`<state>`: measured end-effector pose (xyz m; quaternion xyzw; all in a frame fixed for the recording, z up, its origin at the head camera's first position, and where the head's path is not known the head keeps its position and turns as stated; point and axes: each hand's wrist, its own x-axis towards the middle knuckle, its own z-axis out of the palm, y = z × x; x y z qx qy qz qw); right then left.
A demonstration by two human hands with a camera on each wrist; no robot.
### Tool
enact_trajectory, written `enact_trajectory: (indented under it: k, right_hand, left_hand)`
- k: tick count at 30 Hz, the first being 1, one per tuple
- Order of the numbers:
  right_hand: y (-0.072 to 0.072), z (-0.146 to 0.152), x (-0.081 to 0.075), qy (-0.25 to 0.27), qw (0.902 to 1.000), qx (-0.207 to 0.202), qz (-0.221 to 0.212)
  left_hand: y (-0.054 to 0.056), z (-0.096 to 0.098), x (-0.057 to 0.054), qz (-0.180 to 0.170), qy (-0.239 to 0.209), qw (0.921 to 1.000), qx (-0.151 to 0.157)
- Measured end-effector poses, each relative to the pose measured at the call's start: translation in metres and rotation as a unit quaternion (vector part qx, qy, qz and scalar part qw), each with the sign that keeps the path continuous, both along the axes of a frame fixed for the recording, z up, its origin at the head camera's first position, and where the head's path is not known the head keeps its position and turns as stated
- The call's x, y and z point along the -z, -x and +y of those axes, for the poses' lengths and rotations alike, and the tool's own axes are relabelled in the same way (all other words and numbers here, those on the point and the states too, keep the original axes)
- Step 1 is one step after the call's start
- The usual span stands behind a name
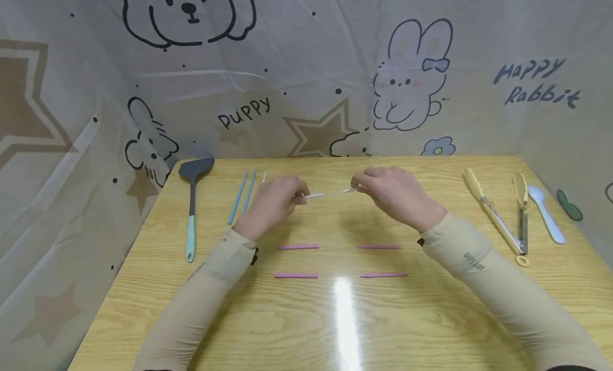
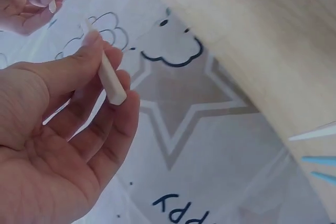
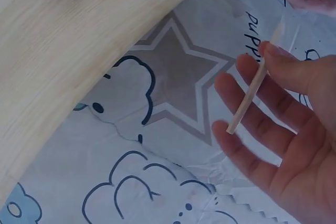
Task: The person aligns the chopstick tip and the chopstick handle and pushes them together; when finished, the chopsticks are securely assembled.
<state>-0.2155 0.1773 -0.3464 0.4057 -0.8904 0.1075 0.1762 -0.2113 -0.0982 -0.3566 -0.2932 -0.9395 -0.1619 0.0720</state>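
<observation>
My left hand [image 1: 276, 203] pinches a short white chopstick piece [image 2: 111, 80] between thumb and fingers; its squared, thicker end shows in the left wrist view. Across from it, my right hand [image 1: 395, 192] pinches a second, slimmer white chopstick piece [image 3: 247, 100] that tapers to a point. The two pieces are held above the table, apart, with a gap between them in the head view. Nearer the front lie two purple pieces on the left [image 1: 299, 247] and two on the right [image 1: 383, 275], roughly in rows.
Left of my left hand lie two blue sticks [image 1: 238, 197] and a white one [image 1: 264, 176]. A spatula [image 1: 192, 200] lies at the table's left. On the right are tongs [image 1: 498, 222] and a pale blue spoon [image 1: 547, 214]. A printed cloth [image 1: 287, 41] hangs behind.
</observation>
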Motion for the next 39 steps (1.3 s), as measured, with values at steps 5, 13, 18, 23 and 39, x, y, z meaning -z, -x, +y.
enact_trajectory:
  k: [5,13,18,23,39]
  right_hand:
    - [-0.001,-0.003,-0.003,0.017,0.9998,0.011,0.004]
    - [-0.005,-0.008,-0.008,0.020,0.9996,0.015,-0.011]
    - [-0.007,-0.011,-0.009,0.022,0.9997,0.005,-0.008]
    - [-0.007,-0.013,-0.009,0.025,0.9997,-0.001,-0.008]
    - [-0.007,-0.017,-0.007,0.029,0.9995,-0.011,-0.004]
  left_hand:
    - [-0.004,0.002,-0.012,0.023,-0.015,0.9996,-0.004]
    - [-0.007,0.005,-0.019,0.045,-0.030,0.9985,0.004]
    - [-0.009,0.007,-0.021,0.055,-0.026,0.9981,0.006]
    - [-0.011,0.008,-0.022,0.061,-0.020,0.9979,0.010]
    - [-0.012,0.008,-0.022,0.065,-0.024,0.9975,0.014]
